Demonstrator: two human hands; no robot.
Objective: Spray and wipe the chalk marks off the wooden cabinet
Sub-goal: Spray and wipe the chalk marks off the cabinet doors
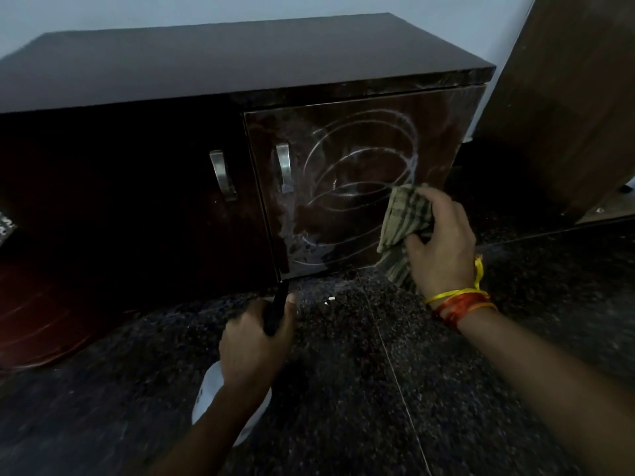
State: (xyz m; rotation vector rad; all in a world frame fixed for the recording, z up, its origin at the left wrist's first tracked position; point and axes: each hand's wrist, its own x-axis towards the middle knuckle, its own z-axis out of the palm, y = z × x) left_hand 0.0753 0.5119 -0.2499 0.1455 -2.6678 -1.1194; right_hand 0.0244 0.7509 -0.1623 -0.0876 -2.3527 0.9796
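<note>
Right hand (443, 242) grasps striped olive cloth (405, 214) against chalk-looped dark wooden cabinet door (360, 187); left hand (252, 341) grips black-nozzled white spray bottle (211, 389).

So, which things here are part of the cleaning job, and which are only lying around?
For the job:
- white chalk marks on the right door of the dark wooden cabinet
- green striped cloth, in the right hand grip
- white spray bottle with black nozzle, in the left hand grip

Only lying around:
- small white scrap on the speckled floor
- brown wooden panel at the right
</note>
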